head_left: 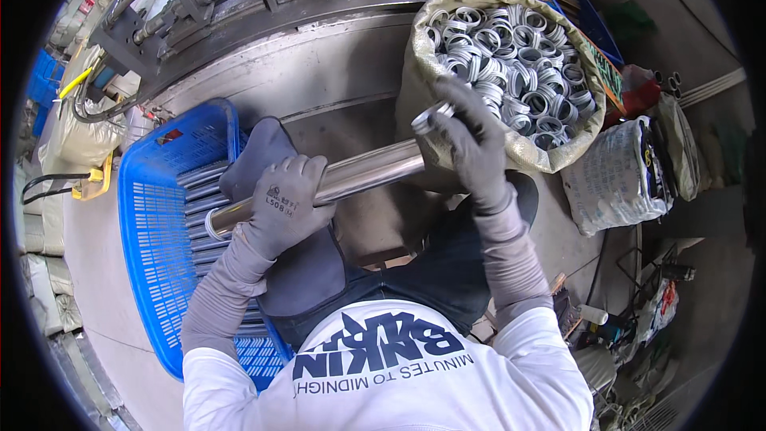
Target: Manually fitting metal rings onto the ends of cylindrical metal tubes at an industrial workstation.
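My gloved left hand [289,201] is wrapped round a shiny metal tube [371,171], which lies slanted above my lap. A pale ring [212,224] sits on the tube's left end. Just off the tube's right end, my gloved right hand [476,144] pinches a grey-white ring [432,117] between thumb and fingers; the ring and the tube look apart. Close beyond that hand, an open woven sack [427,48] is full of similar rings [519,56].
At my left stands a blue plastic basket [144,287] holding several metal tubes [203,195]. A steel machine bench [279,60] runs along the far side. Right of the sack are a white bag [610,175] and a blue bin [598,28]. Loose clutter [622,351] lies at the lower right.
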Demonstrator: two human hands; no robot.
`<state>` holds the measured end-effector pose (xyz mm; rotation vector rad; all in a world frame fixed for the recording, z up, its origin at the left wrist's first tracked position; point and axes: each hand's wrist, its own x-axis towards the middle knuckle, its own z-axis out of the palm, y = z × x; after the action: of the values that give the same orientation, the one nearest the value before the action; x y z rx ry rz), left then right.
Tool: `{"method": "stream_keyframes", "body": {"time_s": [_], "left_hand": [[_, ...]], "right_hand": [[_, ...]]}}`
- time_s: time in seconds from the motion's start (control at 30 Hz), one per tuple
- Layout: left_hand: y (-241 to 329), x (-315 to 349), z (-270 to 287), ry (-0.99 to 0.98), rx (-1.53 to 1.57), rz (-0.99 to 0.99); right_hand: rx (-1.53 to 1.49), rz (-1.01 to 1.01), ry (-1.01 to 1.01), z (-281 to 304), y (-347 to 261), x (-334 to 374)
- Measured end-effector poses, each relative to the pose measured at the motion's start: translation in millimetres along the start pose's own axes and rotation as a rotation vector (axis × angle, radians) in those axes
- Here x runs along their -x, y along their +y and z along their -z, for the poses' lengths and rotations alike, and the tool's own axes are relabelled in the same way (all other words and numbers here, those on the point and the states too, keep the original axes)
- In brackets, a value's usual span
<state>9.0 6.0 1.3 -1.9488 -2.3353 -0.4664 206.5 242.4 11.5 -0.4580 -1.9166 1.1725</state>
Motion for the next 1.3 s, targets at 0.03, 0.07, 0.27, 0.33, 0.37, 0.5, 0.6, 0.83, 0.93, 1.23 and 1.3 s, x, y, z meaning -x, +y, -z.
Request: {"method": "stream_keyframes", "body": {"time_s": [0.03, 0.07, 0.27, 0.33, 0.37, 0.5, 0.6, 0.83, 0.93, 1.23, 1.3], "left_hand": [[0, 1, 2, 0.010, 0.011, -0.003], [1, 1, 4, 0.007, 0.011, 0.006], [-5, 4, 4, -0.028, 0.027, 0.030], [-5, 5, 3, -0.023, 0.020, 0.032], [-4, 5, 3, -0.026, 0.020, 0.030], [-2, 5, 3, -0.039, 0.010, 0.031], [1, 6, -1, -0.069, -0.006, 0.026], [4, 3, -1, -0.047, -0.038, -0.009], [4, 3, 0, -0.015, -0.027, -0.025], [7, -1, -4, -0.057, -0.046, -0.014], [4, 2, -2, -0.081, -0.007, -0.003]], "right_hand": [[-0.111, -0.129, 0.046, -4, 6, 10], [-0.220, -0.259, 0.090, -8, 13, 19], [-0.499, -0.535, -0.078, -12, 15, 56], [-0.532, -0.501, -0.105, -13, 16, 55], [-0.560, -0.466, -0.111, -15, 17, 54], [-0.515, -0.447, -0.219, -13, 23, 48], [-0.451, -0.622, -0.213, -18, 17, 45], [-0.565, -0.470, 0.006, -41, 32, 53], [-0.275, -0.251, -0.066, -44, 36, 52], [-0.307, -0.234, 0.079, -64, 52, 63], [-0.228, -0.158, 0.092, -67, 45, 61]]}}
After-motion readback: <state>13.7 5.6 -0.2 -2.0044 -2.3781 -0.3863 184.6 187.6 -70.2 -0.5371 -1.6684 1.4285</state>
